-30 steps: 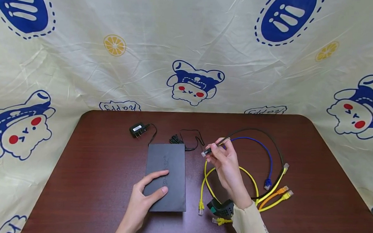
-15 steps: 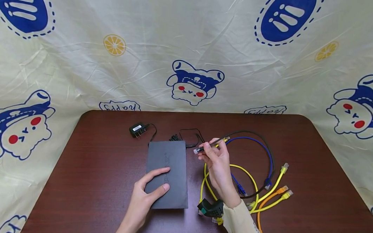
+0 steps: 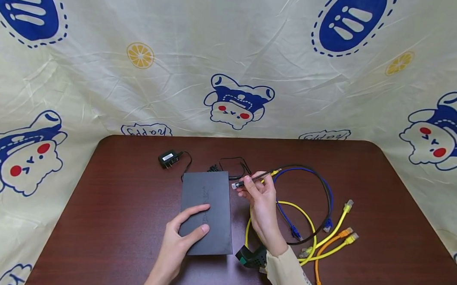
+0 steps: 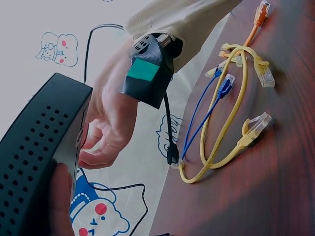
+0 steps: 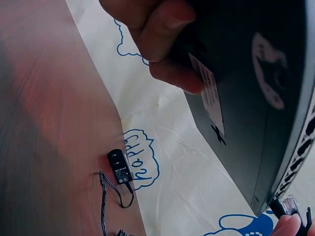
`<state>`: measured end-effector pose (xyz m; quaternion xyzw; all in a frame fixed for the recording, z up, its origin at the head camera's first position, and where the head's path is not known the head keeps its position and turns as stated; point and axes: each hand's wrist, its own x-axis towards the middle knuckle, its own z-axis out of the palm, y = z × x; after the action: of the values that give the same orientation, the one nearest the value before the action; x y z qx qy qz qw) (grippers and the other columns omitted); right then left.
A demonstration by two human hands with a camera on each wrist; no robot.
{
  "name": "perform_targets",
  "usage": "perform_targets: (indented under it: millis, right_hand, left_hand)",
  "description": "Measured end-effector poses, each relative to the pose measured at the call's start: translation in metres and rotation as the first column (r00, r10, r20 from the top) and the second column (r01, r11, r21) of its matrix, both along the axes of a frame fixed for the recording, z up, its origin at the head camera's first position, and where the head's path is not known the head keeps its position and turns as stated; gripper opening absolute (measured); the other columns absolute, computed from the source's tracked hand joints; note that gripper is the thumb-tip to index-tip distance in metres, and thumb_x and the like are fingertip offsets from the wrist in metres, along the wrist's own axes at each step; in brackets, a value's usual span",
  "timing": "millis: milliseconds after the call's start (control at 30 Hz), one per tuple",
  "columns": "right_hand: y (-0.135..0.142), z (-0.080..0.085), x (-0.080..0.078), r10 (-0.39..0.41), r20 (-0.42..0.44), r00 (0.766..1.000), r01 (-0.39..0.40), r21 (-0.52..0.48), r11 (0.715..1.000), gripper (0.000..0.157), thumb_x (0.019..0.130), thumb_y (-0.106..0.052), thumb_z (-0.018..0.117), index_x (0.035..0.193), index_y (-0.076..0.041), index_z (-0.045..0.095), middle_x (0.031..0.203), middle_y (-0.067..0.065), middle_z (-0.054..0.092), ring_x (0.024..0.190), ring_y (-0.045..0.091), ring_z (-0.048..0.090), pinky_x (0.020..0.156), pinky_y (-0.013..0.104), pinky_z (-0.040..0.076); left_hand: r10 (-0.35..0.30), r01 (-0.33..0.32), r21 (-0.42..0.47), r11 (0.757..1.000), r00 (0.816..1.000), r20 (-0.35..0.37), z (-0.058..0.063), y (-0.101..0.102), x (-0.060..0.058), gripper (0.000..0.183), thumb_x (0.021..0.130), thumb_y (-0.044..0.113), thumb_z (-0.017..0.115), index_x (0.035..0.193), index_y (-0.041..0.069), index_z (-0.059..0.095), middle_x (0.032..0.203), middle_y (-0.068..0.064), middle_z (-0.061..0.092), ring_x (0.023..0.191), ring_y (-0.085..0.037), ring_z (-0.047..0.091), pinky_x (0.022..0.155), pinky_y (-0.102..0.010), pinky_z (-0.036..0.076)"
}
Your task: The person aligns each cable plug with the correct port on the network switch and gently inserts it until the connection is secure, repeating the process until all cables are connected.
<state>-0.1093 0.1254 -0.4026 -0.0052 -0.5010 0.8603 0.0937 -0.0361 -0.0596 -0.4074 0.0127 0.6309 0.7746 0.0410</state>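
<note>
A flat dark grey box (image 3: 216,228) with faint lettering, seemingly a network switch, is held up off the table by my left hand (image 3: 177,239). Thumb and index finger lie on its top; in the right wrist view other fingers (image 5: 172,44) press its labelled underside. My right hand (image 3: 262,200) pinches a black network cable near its clear plug (image 3: 235,185), just right of the box's far corner. The right wrist view shows that plug (image 5: 290,204) beside the box's back edge, close to a black power plug (image 5: 277,207). Whether plug and box touch, I cannot tell.
A black power adapter (image 3: 168,158) lies behind the box on the brown table (image 3: 123,223). Right of the box are loose blue (image 3: 284,212), yellow (image 3: 304,213) and orange (image 3: 316,267) network cables. A patterned white sheet (image 3: 177,92) hangs behind.
My right hand has moved left with the black cable's plug, closer to the box. The box has shifted slightly right and away from me. Loose cables show more as the right arm moves off them.
</note>
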Motion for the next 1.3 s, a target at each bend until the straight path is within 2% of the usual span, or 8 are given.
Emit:
perform_targets:
  millis: [333, 600, 867, 1067, 1300]
  right_hand:
    - [-0.007, -0.003, -0.001, -0.069, 0.024, 0.997, 0.068, 0.021, 0.997, 0.016, 0.094, 0.005, 0.053, 0.093, -0.007, 0.043, 0.08, 0.006, 0.064, 0.063, 0.014, 0.064, 0.061, 0.024, 0.051]
    - [-0.014, -0.001, 0.0, -0.107, 0.042, 0.993, 0.106, 0.017, 0.994, 0.017, 0.093, 0.007, 0.055, 0.093, -0.005, 0.042, 0.08, 0.009, 0.064, 0.061, 0.014, 0.064, 0.061, 0.025, 0.052]
    - [-0.017, -0.003, 0.0, -0.114, 0.047, 0.992, 0.114, 0.003, 0.993, 0.016, 0.092, 0.008, 0.055, 0.094, -0.001, 0.041, 0.079, 0.007, 0.064, 0.061, 0.013, 0.063, 0.062, 0.026, 0.053]
    - [-0.019, -0.004, 0.002, -0.127, 0.039, 0.991, 0.128, -0.011, 0.992, 0.016, 0.092, 0.008, 0.055, 0.095, 0.002, 0.04, 0.079, 0.008, 0.063, 0.061, 0.014, 0.064, 0.063, 0.027, 0.054]
    - [-0.02, -0.003, 0.003, -0.141, 0.062, 0.988, 0.14, 0.017, 0.99, 0.018, 0.091, 0.007, 0.057, 0.092, -0.003, 0.043, 0.079, 0.009, 0.064, 0.062, 0.013, 0.063, 0.064, 0.027, 0.053]
  left_hand:
    - [0.003, -0.003, -0.016, 1.0, 1.0, 0.0, 0.0, 0.003, 0.0, 0.038, 0.081, 0.004, 0.073, 0.119, 0.009, 0.067, 0.12, -0.011, 0.058, 0.103, -0.025, 0.055, 0.076, -0.033, 0.052]
    - [0.023, -0.026, -0.104, 0.994, 0.999, -0.025, -0.001, 0.002, -0.001, 0.037, 0.081, 0.007, 0.075, 0.116, 0.015, 0.069, 0.119, -0.008, 0.058, 0.106, -0.025, 0.051, 0.082, -0.032, 0.048]
    - [0.013, -0.023, -0.185, 0.982, 0.998, -0.057, -0.002, -0.001, -0.002, 0.037, 0.081, 0.009, 0.075, 0.116, 0.021, 0.07, 0.12, 0.0, 0.061, 0.108, -0.022, 0.05, 0.088, -0.032, 0.043]
    - [-0.014, 0.003, -0.187, 0.982, 0.998, -0.057, -0.002, -0.001, -0.002, 0.037, 0.082, 0.011, 0.075, 0.117, 0.021, 0.069, 0.121, 0.001, 0.061, 0.111, -0.022, 0.048, 0.091, -0.034, 0.041]
    - [-0.024, 0.012, -0.193, 0.981, 0.998, -0.056, 0.001, -0.001, -0.003, 0.038, 0.081, 0.011, 0.075, 0.117, 0.022, 0.069, 0.12, -0.002, 0.06, 0.109, -0.023, 0.049, 0.086, -0.034, 0.046]
